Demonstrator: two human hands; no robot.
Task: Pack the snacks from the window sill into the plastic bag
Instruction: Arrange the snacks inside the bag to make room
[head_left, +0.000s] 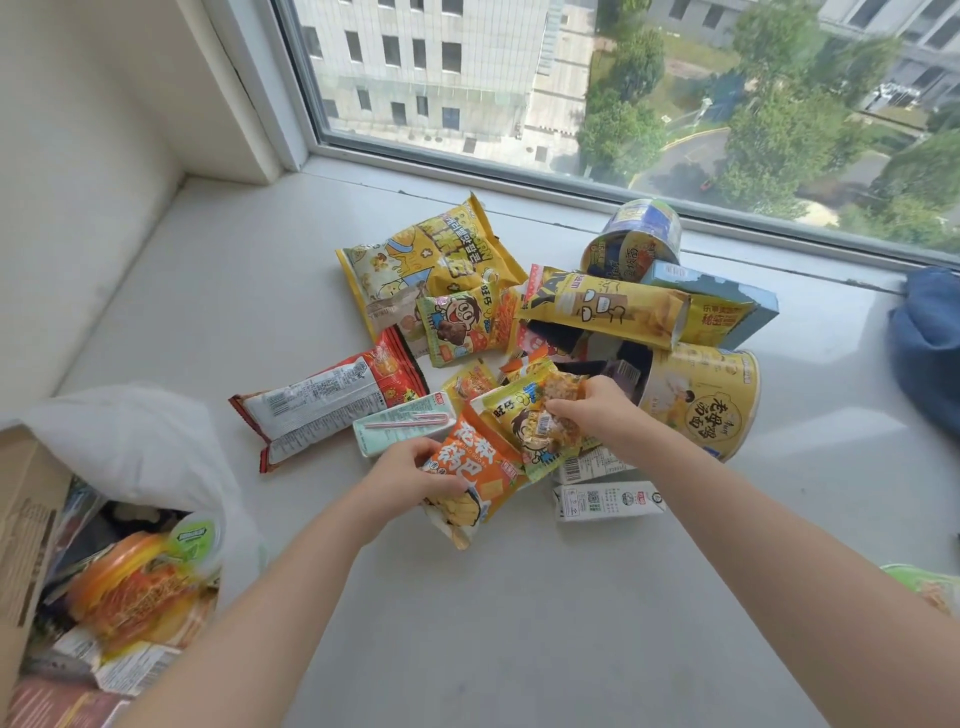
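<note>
Both hands are in the pile of snacks on the window sill (467, 597): the left hand (415, 470) grips the orange snack packet (475, 486) by its near edge, and the right hand (597, 410) pinches the small yellow cartoon packet (535, 421) lying just over it. Around them sit a mint drink carton (402, 423) with its straw, a red-and-white packet (327, 402), a big yellow popcorn bag (431, 265) and a yellow tub (701, 400) on its side. The white plastic bag (140, 447) gapes open at the lower left, well apart from the pile, already holding an orange-lidded bowl (135, 582) and other packs.
</note>
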